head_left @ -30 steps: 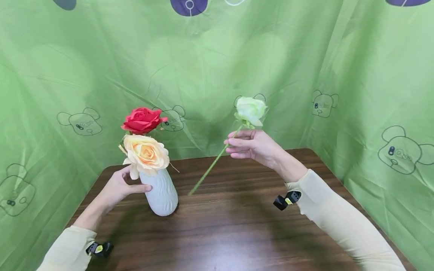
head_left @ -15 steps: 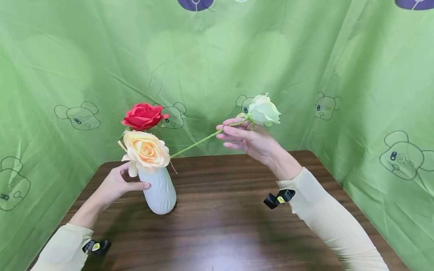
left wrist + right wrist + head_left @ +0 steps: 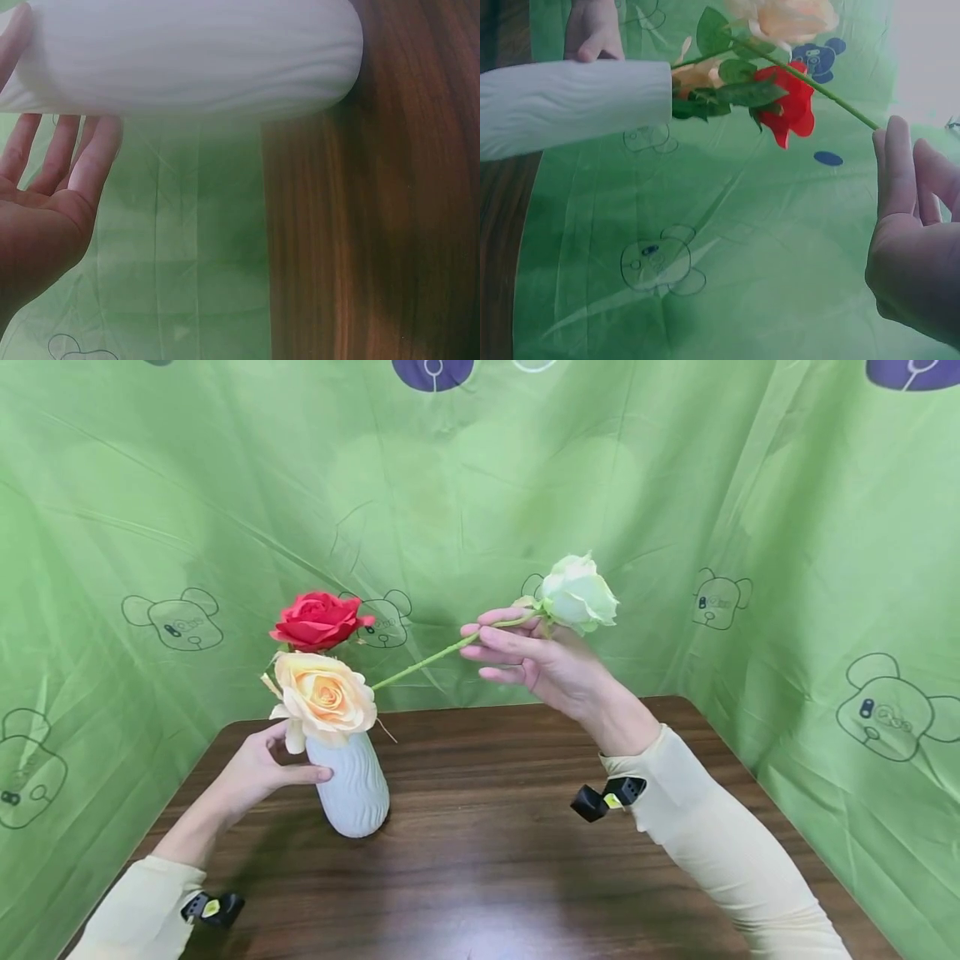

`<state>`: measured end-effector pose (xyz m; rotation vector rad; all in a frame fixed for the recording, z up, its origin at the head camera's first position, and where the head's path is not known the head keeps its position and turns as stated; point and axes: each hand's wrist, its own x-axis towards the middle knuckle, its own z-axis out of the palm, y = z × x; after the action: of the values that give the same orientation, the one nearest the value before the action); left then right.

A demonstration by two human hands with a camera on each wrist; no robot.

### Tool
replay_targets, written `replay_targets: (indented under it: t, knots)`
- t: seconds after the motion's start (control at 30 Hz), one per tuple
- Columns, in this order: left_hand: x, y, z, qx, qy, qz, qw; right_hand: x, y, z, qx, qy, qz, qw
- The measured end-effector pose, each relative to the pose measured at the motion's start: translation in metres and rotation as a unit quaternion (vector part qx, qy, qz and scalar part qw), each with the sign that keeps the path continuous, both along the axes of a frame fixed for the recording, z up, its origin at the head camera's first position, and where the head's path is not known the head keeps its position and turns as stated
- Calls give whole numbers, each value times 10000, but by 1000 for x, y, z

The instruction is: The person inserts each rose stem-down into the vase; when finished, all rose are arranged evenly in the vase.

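A white ribbed vase [image 3: 351, 789] stands on the table at left, holding a red rose [image 3: 318, 621] and a peach rose [image 3: 326, 693]. My left hand [image 3: 251, 772] grips it near the neck, thumb on the front. To the right, my right hand [image 3: 558, 668] pinches the stem [image 3: 427, 662] of a pale green-white rose [image 3: 579, 593] just below the bloom. That stem slants down to the left, and its lower end is hidden behind the peach rose in the head view. In the right wrist view, the stem crosses close to the leaves [image 3: 750, 91] outside the vase mouth.
The dark wooden table [image 3: 480, 860] ends at a rounded back edge. Green cloth [image 3: 480, 510] printed with bear faces hangs behind it and on both sides. A small black camera [image 3: 607, 799] sits on each wrist.
The right hand has moved slightly left and up. Its pale rose has tipped rightward, so the stem lies flatter, and the lower end has swung up behind the peach rose. The left hand stays on the vase.
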<state>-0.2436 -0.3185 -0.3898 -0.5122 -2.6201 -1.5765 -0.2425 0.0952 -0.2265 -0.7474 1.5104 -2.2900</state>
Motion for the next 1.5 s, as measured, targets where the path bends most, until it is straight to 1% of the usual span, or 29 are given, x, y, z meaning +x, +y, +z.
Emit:
replay_targets:
  t: [0.1, 0.2, 0.43, 0.53, 0.73, 1.03, 1.27, 1.43, 1.5]
  knots:
    - [-1, 0, 0, -2, -16, 1, 10000, 1, -7, 2, 37, 89, 14, 10000]
    - [-1, 1, 0, 34, -48, -2, 10000, 0, -13, 4, 126, 186, -58, 9997]
    - [-3, 5, 1, 117, -83, -40, 9999, -6, -17, 9, 464, 541, -407, 9966]
    - [-4, 6, 1, 139, -102, -53, 9998, -8, -17, 10, 553, 547, -511, 9957]
    - [-4, 8, 1, 95, -75, -32, 9999, -10, -19, 11, 939, 607, -647, 9916]
    - [-3, 7, -2, 108, -67, -55, 9999, -15, -38, 10, 1028, 805, -563, 9898]
    - [-2, 7, -1, 101, -59, -28, 9999, -23, -55, 4, 1111, 696, -453, 9903]
    - [-2, 6, -1, 72, -74, 6, 9999, -29, -69, -1, 1155, 515, -261, 9916]
    - [-2, 5, -2, 38, -66, 27, 10000, -31, -75, -2, 1077, 468, -181, 9929]
